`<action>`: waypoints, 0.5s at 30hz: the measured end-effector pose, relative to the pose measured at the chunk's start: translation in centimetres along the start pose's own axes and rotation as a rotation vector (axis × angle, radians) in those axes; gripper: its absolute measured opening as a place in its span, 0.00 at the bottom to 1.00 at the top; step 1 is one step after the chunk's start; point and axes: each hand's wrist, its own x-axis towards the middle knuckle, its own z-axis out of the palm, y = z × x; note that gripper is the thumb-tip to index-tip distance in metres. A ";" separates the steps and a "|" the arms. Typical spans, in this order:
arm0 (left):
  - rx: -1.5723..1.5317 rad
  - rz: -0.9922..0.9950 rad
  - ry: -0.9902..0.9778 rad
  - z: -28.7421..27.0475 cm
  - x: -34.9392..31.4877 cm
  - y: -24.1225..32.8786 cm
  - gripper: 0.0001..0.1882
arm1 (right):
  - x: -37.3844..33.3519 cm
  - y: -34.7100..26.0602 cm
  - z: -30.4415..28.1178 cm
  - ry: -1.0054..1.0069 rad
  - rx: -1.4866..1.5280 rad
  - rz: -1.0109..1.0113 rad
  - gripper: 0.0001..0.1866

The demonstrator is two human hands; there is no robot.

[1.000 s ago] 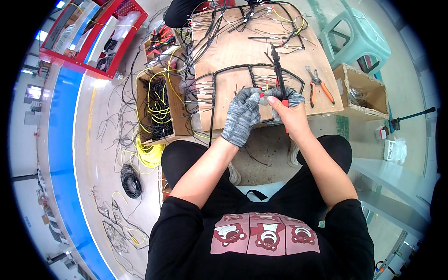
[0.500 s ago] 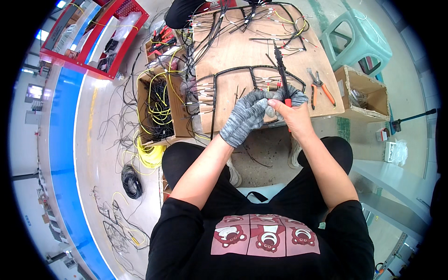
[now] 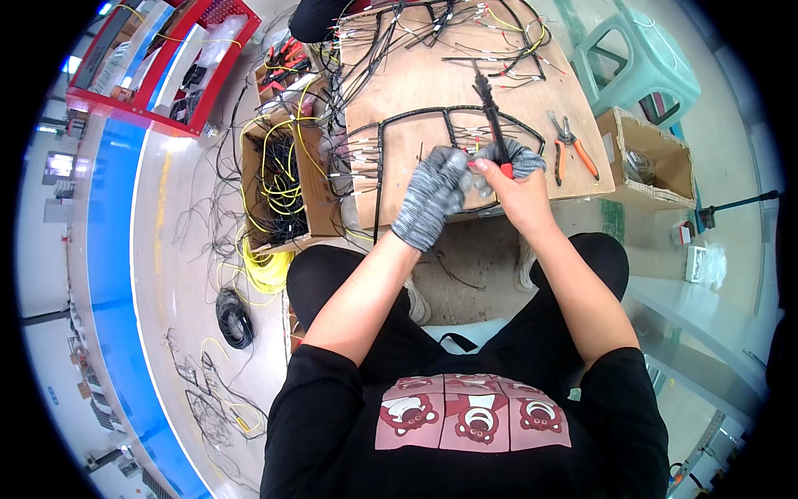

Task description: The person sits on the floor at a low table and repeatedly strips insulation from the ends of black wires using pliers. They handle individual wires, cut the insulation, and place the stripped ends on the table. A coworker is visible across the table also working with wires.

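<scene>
left hand (image 3: pixel 432 198): grey knit glove, over the front edge of the board, fingers curled together around the wire bundle just beside the right hand; what exactly is pinched under the glove is hidden
right hand (image 3: pixel 514 187): bare palm and wrist, grey glove bunched at the fingers; fingers clamped on the tool handle, thumb on top
tool (image 3: pixel 490 116): long, thin, dark shaft with a red grip at the hand; tip points away from the person, up across the board
harness (image 3: pixel 416 125): black sleeved wire loop lying on the board, loose wire ends sticking out to the left; hands meet at its near right part, touching it
board (image 3: pixel 407 79): plywood sheet, work surface in front of the knees, tilted in view
pliers (image 3: pixel 569 145): orange handles, lying on the board's right edge, near the right hand, not touched
loose wires (image 3: pixel 465 25): black, yellow and white, spread over the far end of the board
left box (image 3: pixel 278 179): open cardboard, left of the board, full of yellow and black wire
right box (image 3: pixel 648 158): open cardboard, right of the board, contents unclear
stool (image 3: pixel 636 62): pale green plastic, far right, behind the right box
red tray (image 3: pixel 166 58): top left on the floor, holds small parts
floor wires (image 3: pixel 233 316): black coil and yellow strands, left of the person's leg
person: seated, black shirt with a pink print, black trousers, knees near the board
</scene>
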 end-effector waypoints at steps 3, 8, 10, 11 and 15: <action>0.110 0.044 0.286 -2.8 1.8 0.3 0.08 | 0.6 -0.1 -0.6 0.053 0.054 -0.009 0.05; 0.566 0.096 0.285 -6.7 5.3 -4.4 0.12 | 1.0 -0.2 -0.9 0.095 -0.150 -0.061 0.06; 0.614 0.172 0.240 -5.2 5.0 -4.6 0.11 | 1.0 0.1 -1.1 0.086 -0.199 -0.012 0.07; 0.632 0.150 0.218 -4.8 5.0 -4.4 0.10 | 1.0 0.2 -1.2 0.081 -0.223 0.013 0.07; 0.573 0.220 0.155 -3.6 4.6 -4.3 0.09 | 1.4 1.2 -1.8 0.062 -0.269 -0.070 0.07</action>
